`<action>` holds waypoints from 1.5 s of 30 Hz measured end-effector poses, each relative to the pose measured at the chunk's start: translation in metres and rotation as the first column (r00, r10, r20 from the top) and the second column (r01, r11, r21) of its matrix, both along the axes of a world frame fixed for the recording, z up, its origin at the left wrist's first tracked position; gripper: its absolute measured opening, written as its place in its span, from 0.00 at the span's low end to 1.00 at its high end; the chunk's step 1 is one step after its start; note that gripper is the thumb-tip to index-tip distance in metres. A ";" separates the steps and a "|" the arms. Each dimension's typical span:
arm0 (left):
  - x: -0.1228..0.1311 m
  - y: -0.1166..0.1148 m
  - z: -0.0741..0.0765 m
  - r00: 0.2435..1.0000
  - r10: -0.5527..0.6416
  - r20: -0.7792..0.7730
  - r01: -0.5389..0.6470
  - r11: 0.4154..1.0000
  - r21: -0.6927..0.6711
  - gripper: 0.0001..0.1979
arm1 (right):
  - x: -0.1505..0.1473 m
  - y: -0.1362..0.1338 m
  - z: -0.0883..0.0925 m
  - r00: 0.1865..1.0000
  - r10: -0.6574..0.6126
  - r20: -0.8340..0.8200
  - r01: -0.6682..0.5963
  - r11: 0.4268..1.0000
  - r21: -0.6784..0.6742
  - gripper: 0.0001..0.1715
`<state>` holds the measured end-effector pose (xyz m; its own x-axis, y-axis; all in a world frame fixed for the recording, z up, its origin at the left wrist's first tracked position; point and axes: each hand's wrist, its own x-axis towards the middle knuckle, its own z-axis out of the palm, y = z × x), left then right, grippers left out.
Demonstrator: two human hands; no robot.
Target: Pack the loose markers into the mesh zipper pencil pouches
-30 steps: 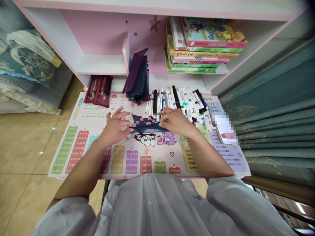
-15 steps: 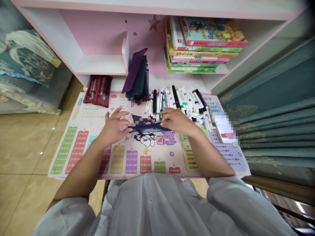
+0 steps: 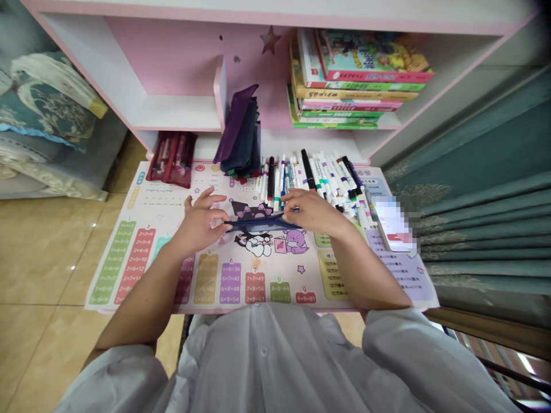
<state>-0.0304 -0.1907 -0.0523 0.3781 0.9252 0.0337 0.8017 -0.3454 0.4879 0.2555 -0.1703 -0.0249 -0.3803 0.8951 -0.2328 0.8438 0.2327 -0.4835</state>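
A flat navy fabric pouch [image 3: 258, 225] lies stretched between my hands, just above the printed desk mat [image 3: 159, 198]. My left hand [image 3: 200, 221] pinches its left end, while my right hand [image 3: 314, 212] holds its right end with the fingertips. Under the pouch are the mat's cartoon characters. A dense row of felt-tip markers [image 3: 312, 183] lies just past my right hand, its fingers almost touching them. A stack of dark purple and navy pouches [image 3: 241, 135] stands beyond the gap between my hands.
A red mesh pencil case [image 3: 172, 162] stands at the mat's far left. A phone [image 3: 392, 225] with a blurred screen lies at the right. Books [image 3: 357, 80] fill the pink shelf [image 3: 172, 63] overhead. A teal curtain [image 3: 486, 229] hangs right; tiled floor [image 3: 43, 258] lies left.
My right hand has shifted slightly to the right, drawing the pouch a little straighter between my hands. My left hand and the objects around it have barely moved.
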 end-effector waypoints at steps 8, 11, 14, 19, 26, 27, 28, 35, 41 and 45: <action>0.000 0.001 0.001 1.000 0.005 -0.005 -0.005 1.000 -0.007 0.05 | 0.005 0.001 0.001 1.000 -0.021 0.003 0.021 0.999 -0.028 0.14; -0.001 0.001 0.002 1.000 0.010 -0.001 -0.010 1.000 -0.001 0.05 | 0.008 0.002 0.001 1.000 -0.021 0.014 0.021 0.999 -0.024 0.14; -0.001 0.002 0.001 1.000 0.012 0.002 -0.012 1.000 0.006 0.05 | 0.011 0.003 0.001 1.000 -0.003 0.015 0.003 1.000 0.004 0.15; -0.003 0.002 -0.002 1.000 0.016 -0.005 -0.016 1.000 0.018 0.04 | 0.013 0.003 0.002 1.000 0.018 0.017 -0.018 1.000 0.020 0.15; -0.005 0.003 -0.001 1.000 0.021 -0.014 -0.021 1.000 0.015 0.06 | 0.014 0.002 0.005 1.000 0.002 0.024 -0.002 1.000 0.004 0.14; -0.006 0.003 -0.001 1.000 0.024 -0.014 -0.024 1.000 0.017 0.06 | 0.015 0.002 0.004 1.000 -0.003 0.024 0.003 1.000 0.007 0.14; -0.006 0.003 -0.001 0.999 0.029 -0.014 -0.029 0.999 0.019 0.06 | 0.015 0.002 0.004 1.000 -0.006 0.022 0.006 1.000 0.009 0.14; -0.010 0.005 -0.001 0.998 0.043 -0.036 -0.042 0.999 0.029 0.05 | 0.017 0.004 0.007 0.999 -0.027 0.033 0.028 0.999 -0.020 0.13; -0.011 0.006 -0.001 0.997 0.046 -0.057 -0.045 0.999 0.022 0.05 | 0.019 0.004 0.008 0.999 -0.039 0.023 0.040 0.999 -0.034 0.13; -0.012 0.006 -0.002 0.996 0.050 -0.068 -0.049 0.999 0.021 0.04 | 0.020 0.005 0.007 0.999 -0.042 0.020 0.042 0.999 -0.018 0.13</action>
